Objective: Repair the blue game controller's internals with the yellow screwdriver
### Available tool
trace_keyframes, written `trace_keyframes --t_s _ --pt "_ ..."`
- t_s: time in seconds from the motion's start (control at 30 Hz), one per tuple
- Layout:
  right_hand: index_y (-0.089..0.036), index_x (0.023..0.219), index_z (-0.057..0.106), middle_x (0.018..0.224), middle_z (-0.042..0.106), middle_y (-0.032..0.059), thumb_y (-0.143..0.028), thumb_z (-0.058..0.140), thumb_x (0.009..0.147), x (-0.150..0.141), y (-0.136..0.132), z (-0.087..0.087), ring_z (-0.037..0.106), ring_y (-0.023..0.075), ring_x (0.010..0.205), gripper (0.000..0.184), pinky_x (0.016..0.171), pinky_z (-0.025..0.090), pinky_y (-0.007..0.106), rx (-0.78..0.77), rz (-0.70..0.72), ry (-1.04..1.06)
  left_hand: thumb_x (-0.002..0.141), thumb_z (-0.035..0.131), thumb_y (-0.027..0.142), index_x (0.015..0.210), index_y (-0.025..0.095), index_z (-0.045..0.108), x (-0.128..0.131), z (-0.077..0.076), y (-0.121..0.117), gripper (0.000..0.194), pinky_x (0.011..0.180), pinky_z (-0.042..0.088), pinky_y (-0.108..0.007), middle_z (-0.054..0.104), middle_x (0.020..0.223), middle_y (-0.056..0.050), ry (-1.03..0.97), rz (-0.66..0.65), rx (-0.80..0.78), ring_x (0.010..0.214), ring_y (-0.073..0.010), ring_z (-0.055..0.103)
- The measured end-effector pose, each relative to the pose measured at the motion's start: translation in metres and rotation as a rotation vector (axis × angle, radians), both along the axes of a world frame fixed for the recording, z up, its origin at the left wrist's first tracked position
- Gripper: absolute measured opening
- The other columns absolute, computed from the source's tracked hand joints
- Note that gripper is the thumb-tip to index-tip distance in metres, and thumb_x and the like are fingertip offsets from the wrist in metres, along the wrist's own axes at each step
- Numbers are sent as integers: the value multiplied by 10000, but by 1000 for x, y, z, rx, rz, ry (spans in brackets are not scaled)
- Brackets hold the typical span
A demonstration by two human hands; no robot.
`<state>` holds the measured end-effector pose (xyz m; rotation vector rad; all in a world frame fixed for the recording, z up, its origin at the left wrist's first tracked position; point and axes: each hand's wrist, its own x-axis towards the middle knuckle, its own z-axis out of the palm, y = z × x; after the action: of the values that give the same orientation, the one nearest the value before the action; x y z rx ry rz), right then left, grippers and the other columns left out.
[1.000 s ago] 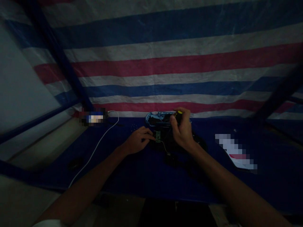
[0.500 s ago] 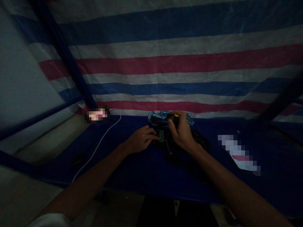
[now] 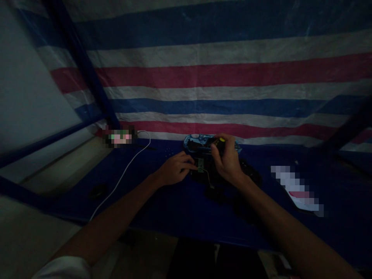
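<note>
My right hand is wrapped round the black-and-yellow handle of a screwdriver, over a dark chassis; its tip is hard to make out. A small green circuit board lies at the chassis's left part, and a thin pale wire runs from it toward me. At the board's left edge, my left hand rests with its fingers stretched out and a little apart. Just behind sits a blue patterned shell, partly covered by my right hand.
Several tiny bright pieces lie left of the shell. A white cable runs from a blurred-out device toward my left arm. A blurred-out phone-like object lies at right on the blue tabletop. Striped sheeting hangs behind.
The view has shifted slightly, so everything sits a little further right. Both hands keep nearly the same places, the right still on the screwdriver.
</note>
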<state>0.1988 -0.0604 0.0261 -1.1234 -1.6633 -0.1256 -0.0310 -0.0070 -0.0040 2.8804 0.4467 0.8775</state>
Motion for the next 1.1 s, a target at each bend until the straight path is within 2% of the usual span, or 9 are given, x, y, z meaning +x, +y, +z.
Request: trace_keyframes --t_s 0.3,0.5,0.93,1.1 --pt "-229 1282 459 1130 625 110 -414 495 1013 1 -1 0 659 230 887 329 773 562 409 -15 15 -11 925 530 61 1078 229 797 0 1 -1 351 900 535 -379 713 1097 -66 22 30 4 987 -200 601" --pt "-233 1288 456 1093 618 93 -405 499 1011 2 0 -1 652 220 871 329 748 557 392 7 23 -16 924 530 63 1078 200 798 1 0 0 339 882 531 -363 716 1075 -72 -9 10 8 966 -202 598" --pt "-236 1262 460 1075 617 86 -382 512 998 2 -1 1 656 219 875 306 745 563 389 34 1 3 911 534 52 1080 220 800 0 2 -2 356 896 545 -379 714 1092 -70 14 24 1 988 -203 598" --pt "-233 1268 453 1087 617 94 -403 507 998 1 0 0 657 224 861 324 736 563 395 0 7 -6 914 540 53 1067 213 799 1 1 -1 341 878 545 -367 719 1079 -70 7 20 11 976 -202 600"
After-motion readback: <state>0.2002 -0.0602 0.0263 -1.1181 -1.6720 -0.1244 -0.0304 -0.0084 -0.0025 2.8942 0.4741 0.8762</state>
